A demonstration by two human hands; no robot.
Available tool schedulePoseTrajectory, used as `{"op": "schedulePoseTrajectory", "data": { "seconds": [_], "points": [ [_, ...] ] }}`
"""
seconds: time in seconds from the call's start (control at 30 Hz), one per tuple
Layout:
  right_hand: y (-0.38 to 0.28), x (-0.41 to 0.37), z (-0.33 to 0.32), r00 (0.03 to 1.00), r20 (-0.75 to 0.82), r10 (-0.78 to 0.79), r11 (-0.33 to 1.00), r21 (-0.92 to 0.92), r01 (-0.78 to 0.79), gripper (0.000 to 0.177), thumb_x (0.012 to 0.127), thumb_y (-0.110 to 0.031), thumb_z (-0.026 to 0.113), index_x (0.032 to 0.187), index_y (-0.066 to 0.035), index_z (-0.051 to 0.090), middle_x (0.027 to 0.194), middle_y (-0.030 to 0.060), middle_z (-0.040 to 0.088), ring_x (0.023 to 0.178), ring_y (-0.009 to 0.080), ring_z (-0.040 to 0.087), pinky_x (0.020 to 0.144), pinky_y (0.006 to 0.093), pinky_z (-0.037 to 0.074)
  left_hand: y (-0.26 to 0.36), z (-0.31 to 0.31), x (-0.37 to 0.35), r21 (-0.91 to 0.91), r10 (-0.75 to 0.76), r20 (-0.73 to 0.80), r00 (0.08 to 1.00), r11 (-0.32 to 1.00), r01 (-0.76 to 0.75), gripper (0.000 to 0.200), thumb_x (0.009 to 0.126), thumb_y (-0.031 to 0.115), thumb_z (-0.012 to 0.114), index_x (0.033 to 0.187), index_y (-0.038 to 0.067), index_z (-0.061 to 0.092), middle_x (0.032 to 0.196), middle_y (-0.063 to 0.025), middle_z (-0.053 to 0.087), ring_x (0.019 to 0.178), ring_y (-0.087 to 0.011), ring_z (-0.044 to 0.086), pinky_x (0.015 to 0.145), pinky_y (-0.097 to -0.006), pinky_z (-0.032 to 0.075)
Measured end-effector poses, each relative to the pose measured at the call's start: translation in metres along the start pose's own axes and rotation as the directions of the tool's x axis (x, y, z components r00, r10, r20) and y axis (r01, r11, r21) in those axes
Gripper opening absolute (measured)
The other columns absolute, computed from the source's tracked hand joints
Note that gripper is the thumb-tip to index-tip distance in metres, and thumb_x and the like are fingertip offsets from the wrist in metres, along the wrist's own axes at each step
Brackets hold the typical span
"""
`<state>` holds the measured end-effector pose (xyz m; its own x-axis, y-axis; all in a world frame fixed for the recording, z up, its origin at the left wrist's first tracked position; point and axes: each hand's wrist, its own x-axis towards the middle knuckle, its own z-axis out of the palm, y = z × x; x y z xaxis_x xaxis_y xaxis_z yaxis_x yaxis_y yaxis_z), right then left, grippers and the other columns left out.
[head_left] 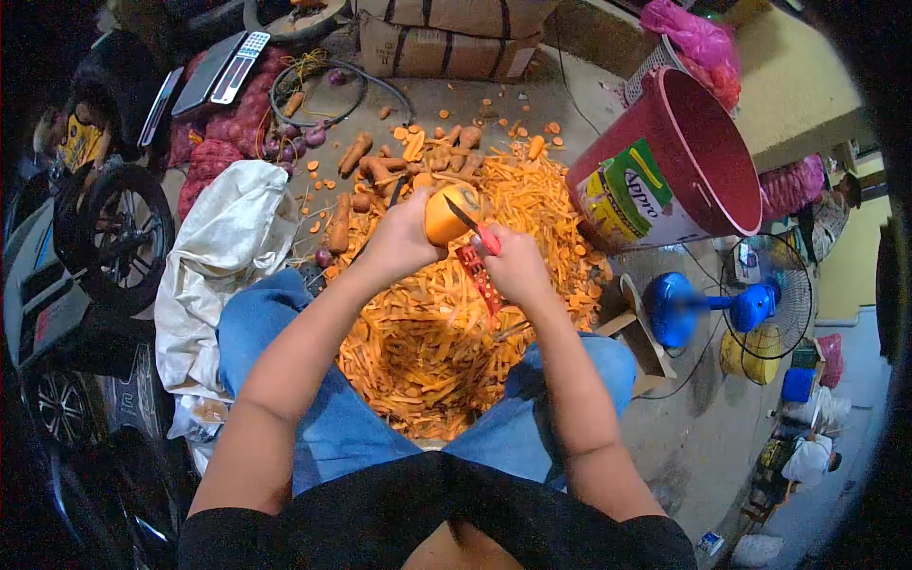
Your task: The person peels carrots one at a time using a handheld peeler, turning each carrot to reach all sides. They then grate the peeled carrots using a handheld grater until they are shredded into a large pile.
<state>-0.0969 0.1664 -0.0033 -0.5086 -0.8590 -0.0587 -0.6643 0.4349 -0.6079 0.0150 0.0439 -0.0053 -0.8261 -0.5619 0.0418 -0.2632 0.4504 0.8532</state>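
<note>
A thick orange carrot (448,217) is held in my left hand (404,233), its cut end facing the right. My right hand (516,264) is closed round the red handle of a knife (486,237), whose dark blade lies against the carrot's end. Below both hands, a large heap of carrot strips (408,351) spreads between my knees and beyond. A red patterned strip (479,277) hangs beneath the knife hand. Whole unpeeled carrots (356,152) lie at the heap's far left edge.
A red bucket (608,157) stands tilted at the right of the heap, near a blue fan (673,309). At the left are a white sack (228,256), onions (314,136), a scale (209,74) and a motorcycle wheel (123,237). People are at the far right.
</note>
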Motion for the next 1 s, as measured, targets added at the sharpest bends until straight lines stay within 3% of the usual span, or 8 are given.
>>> {"op": "schedulePoseTrajectory", "data": {
  "seconds": [0.2,0.43,0.53,0.63,0.7,0.87,0.93,1.0],
  "points": [
    [0.017,0.003,0.011,0.998,-0.071,-0.001,0.999,0.051,0.005,0.018,0.073,-0.017,0.047,0.066,0.0,0.049,0.061,0.0188,0.05,0.059,0.0341,0.049,0.053,0.0387,0.038,-0.004,-0.002,0.0,0.098,0.235,0.003,0.972,0.967,-0.235,0.056,0.049,0.01,0.064,0.099,0.001,0.041,0.085,-0.0172,0.052,0.082,-0.0293,0.051,0.07,-0.0327,0.041],
    [0.009,0.002,0.007,0.996,0.025,0.085,0.984,0.154,-0.088,0.016,0.072,-0.016,0.048,0.067,-0.001,0.05,0.058,0.017,0.049,0.054,0.0305,0.047,0.051,0.0357,0.037,-0.001,-0.005,-0.006,-0.008,0.172,0.076,0.982,0.985,-0.172,0.058,0.048,0.013,0.063,0.101,0.001,0.04,0.086,-0.0163,0.052,0.082,-0.0286,0.051,0.071,-0.0321,0.041],
    [0.018,0.006,0.014,1.0,-0.015,0.021,0.996,0.092,-0.02,0.013,0.072,-0.014,0.047,0.071,-0.002,0.052,0.058,0.0168,0.048,0.052,0.0287,0.046,0.051,0.0349,0.037,0.0,-0.006,-0.008,0.217,0.247,-0.05,0.968,0.949,-0.23,0.06,0.048,0.012,0.063,0.102,0.001,0.039,0.088,-0.017,0.051,0.083,-0.0279,0.05,0.072,-0.0312,0.04],
    [0.019,0.01,0.019,0.999,-0.013,0.038,0.978,0.207,-0.035,0.014,0.065,-0.015,0.05,0.068,-0.001,0.052,0.066,0.0198,0.052,0.065,0.0345,0.051,0.056,0.0385,0.04,0.0,-0.01,-0.008,0.025,0.198,0.128,0.972,0.979,-0.202,0.06,0.049,0.012,0.063,0.103,0.001,0.039,0.09,-0.0168,0.05,0.083,-0.0261,0.05,0.073,-0.0304,0.04],
    [0.017,0.01,0.015,0.998,0.048,0.051,0.928,0.367,-0.065,0.015,0.065,-0.015,0.051,0.071,-0.003,0.054,0.067,0.0192,0.053,0.064,0.0336,0.051,0.055,0.0375,0.04,-0.005,0.002,-0.014,-0.498,0.139,0.203,0.969,0.867,-0.02,0.058,0.051,0.011,0.062,0.103,0.002,0.039,0.092,-0.0151,0.05,0.083,-0.0244,0.051,0.073,-0.0299,0.04],
    [0.034,0.016,0.029,0.976,0.125,0.177,0.957,0.208,-0.201,0.019,0.062,-0.019,0.054,0.076,-0.006,0.057,0.067,0.019,0.054,0.066,0.0317,0.053,0.057,0.0367,0.041,0.012,-0.007,-0.018,-0.139,0.12,0.166,0.979,0.986,-0.097,0.056,0.051,0.011,0.064,0.102,0.004,0.041,0.094,-0.0139,0.049,0.084,-0.0245,0.05,0.074,-0.0298,0.04],
    [0.059,0.024,0.048,0.897,0.228,0.378,0.925,-0.14,-0.354,0.032,0.059,-0.023,0.057,0.087,-0.007,0.057,0.071,0.0175,0.055,0.069,0.0305,0.053,0.059,0.0383,0.043,0.033,-0.01,-0.029,-0.075,0.507,0.271,0.818,0.859,-0.507,0.057,0.05,0.014,0.067,0.101,0.005,0.041,0.092,-0.0132,0.05,0.085,-0.0259,0.05,0.073,-0.0314,0.04],
    [0.084,0.016,0.081,0.956,0.208,0.206,0.979,-0.032,-0.203,0.033,0.061,-0.024,0.057,0.088,-0.005,0.056,0.072,0.0174,0.055,0.07,0.0308,0.053,0.059,0.0385,0.043,0.028,-0.008,-0.029,-0.038,0.473,0.251,0.845,0.877,-0.48,0.058,0.05,0.015,0.068,0.101,0.005,0.041,0.091,-0.013,0.051,0.085,-0.0264,0.05,0.074,-0.0322,0.04]
  ]
}}
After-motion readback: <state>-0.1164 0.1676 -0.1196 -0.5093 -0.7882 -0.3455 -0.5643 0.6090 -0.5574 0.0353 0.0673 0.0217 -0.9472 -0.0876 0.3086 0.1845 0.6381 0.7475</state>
